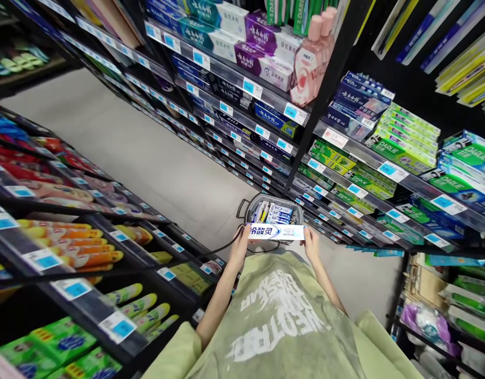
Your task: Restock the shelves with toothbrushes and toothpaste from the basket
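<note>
I hold a white and blue toothpaste box (pixel 276 232) level in front of me, one end in each hand. My left hand (pixel 241 246) grips its left end with fingers closed round it. My right hand (pixel 311 243) grips its right end the same way. Just beyond the box, a grey shopping basket (pixel 247 208) stands on the floor with several toothpaste boxes (pixel 279 213) in it. My green printed shirt fills the bottom of the view.
Shelves of toothpaste boxes (pixel 388 152) run along the right of the aisle, with a pink mouthwash bottle (pixel 308 66) up top. Shelves on the left (pixel 68 247) carry tubes and packets. A grey tiled floor (pixel 147 158) runs between them.
</note>
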Demonstrator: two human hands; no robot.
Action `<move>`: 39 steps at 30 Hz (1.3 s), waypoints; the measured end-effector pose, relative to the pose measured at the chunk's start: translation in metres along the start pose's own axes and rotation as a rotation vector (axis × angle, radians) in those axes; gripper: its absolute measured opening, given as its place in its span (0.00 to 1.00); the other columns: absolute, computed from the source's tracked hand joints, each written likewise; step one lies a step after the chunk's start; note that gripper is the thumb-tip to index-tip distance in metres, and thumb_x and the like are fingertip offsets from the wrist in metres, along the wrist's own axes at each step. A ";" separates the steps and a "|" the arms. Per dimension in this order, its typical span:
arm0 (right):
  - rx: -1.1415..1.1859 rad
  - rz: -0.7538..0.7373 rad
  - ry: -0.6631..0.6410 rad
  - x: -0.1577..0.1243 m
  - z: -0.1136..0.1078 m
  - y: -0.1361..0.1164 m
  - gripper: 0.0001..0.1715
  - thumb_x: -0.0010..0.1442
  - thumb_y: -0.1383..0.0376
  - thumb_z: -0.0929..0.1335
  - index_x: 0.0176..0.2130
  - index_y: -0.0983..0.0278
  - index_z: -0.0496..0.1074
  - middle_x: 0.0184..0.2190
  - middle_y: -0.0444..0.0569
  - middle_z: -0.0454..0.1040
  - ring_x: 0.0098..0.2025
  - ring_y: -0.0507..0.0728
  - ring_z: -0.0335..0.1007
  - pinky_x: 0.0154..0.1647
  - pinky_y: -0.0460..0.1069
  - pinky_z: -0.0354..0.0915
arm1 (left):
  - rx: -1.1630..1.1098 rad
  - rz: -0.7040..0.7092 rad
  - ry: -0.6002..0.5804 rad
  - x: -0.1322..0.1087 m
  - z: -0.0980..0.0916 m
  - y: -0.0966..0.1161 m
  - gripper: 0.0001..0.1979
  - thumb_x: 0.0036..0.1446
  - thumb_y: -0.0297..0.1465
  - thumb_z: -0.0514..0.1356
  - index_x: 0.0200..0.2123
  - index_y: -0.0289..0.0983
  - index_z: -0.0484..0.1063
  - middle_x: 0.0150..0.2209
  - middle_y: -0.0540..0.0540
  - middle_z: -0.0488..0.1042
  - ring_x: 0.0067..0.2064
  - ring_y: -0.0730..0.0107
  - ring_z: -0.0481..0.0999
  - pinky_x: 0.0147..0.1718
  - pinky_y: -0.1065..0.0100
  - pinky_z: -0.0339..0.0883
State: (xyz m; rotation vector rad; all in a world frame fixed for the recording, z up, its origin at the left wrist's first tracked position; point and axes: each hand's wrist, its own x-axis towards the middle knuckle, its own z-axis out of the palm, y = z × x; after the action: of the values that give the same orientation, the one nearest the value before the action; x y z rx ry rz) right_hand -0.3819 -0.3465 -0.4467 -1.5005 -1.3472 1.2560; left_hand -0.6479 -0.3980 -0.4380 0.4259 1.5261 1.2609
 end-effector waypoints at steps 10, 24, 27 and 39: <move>-0.074 -0.076 0.034 0.034 -0.040 0.019 0.34 0.69 0.44 0.61 0.56 0.66 0.74 0.29 0.47 0.76 0.27 0.55 0.67 0.29 0.48 0.65 | 0.117 0.101 0.111 0.001 0.067 -0.007 0.27 0.41 0.36 0.79 0.44 0.39 0.75 0.39 0.44 0.83 0.35 0.60 0.82 0.37 0.64 0.74; 0.065 -0.017 0.076 0.040 -0.076 0.033 0.34 0.68 0.43 0.62 0.57 0.65 0.73 0.29 0.48 0.77 0.26 0.57 0.70 0.30 0.50 0.68 | 0.130 0.173 0.059 0.004 0.104 -0.011 0.19 0.55 0.44 0.71 0.40 0.34 0.81 0.33 0.42 0.84 0.29 0.61 0.81 0.29 0.66 0.75; 0.090 -0.015 0.104 0.040 -0.085 0.036 0.34 0.69 0.43 0.60 0.53 0.66 0.76 0.28 0.48 0.76 0.26 0.56 0.68 0.29 0.49 0.68 | 0.099 0.103 0.044 0.001 0.108 -0.019 0.24 0.56 0.50 0.68 0.41 0.33 0.80 0.32 0.40 0.84 0.28 0.58 0.83 0.26 0.64 0.75; -0.055 0.002 0.097 0.050 -0.078 0.027 0.40 0.51 0.48 0.78 0.58 0.62 0.73 0.42 0.52 0.82 0.40 0.61 0.76 0.43 0.54 0.72 | 0.102 0.177 0.148 -0.004 0.127 -0.027 0.30 0.41 0.36 0.79 0.48 0.37 0.75 0.44 0.41 0.82 0.39 0.60 0.82 0.39 0.64 0.78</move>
State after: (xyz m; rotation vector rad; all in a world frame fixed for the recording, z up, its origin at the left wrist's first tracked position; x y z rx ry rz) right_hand -0.3010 -0.2960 -0.4627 -1.5804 -1.3261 1.1410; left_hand -0.5272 -0.3496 -0.4446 0.5538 1.7128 1.3800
